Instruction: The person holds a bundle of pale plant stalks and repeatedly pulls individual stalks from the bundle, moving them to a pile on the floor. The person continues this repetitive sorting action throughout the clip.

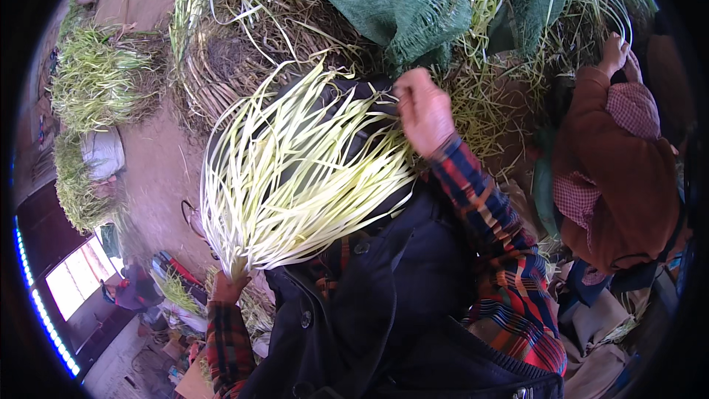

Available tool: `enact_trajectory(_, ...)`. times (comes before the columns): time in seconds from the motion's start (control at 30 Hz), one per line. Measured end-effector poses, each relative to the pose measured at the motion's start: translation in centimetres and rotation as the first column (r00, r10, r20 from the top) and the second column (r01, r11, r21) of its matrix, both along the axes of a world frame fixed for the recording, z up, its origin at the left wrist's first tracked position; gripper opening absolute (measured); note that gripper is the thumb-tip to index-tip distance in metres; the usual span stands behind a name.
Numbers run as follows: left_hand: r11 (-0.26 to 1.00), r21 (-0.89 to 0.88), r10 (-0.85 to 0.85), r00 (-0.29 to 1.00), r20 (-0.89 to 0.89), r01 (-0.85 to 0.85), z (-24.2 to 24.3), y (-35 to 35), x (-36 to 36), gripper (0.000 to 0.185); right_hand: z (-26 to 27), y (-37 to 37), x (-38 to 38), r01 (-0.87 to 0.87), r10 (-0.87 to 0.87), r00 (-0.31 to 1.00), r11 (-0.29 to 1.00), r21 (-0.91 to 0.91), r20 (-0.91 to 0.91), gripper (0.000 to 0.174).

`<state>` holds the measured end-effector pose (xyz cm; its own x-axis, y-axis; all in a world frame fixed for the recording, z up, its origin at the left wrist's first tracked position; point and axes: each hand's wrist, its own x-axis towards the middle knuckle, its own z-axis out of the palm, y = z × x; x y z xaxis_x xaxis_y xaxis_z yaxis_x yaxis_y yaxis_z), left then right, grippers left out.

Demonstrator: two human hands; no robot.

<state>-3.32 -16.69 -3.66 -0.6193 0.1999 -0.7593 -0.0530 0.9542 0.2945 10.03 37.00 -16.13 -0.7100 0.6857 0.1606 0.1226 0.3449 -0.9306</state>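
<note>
A bundle of long pale yellow-green leaves, possibly garlic chives [299, 177], fans out across my lap and dark coat. My left hand [228, 287] is closed around the gathered white base of the bundle, at the lower left. Beside the leaf tips at the upper right, my right hand [424, 108] is raised with its fingers curled and slightly blurred; whether it pinches a thin leaf cannot be told. Just above that hand hangs a green woven mesh sack [399, 5].
A heap of stalks with roots and dry strands [238, 61] lies ahead. Green leafy piles [105, 77] stand at the left on the floor [158, 160]. Another person in a brown top [620, 177] sits close at the right, handling leaves. Another person is at the far lower left.
</note>
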Motion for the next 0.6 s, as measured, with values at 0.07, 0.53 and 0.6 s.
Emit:
enact_trajectory(0.07,1.000,0.010,0.027,1.000,0.011,-0.027,-0.1,0.1,0.0,0.043,-0.3,0.8,-0.1,0.094,-0.092,0.995,0.994,-0.046,0.049,0.034)
enact_trajectory(0.53,0.999,-0.018,0.031,0.999,0.020,-0.031,0.1,0.5,0.1,0.049,0.4,-0.4,-1.7,-0.524,0.424,0.850,0.743,0.417,0.313,0.038)
enact_trajectory(0.6,0.999,-0.016,0.030,0.999,0.020,-0.030,-0.1,0.2,0.1,0.049,-0.1,-0.7,-1.3,-0.467,0.349,0.884,0.709,0.528,0.312,0.031)
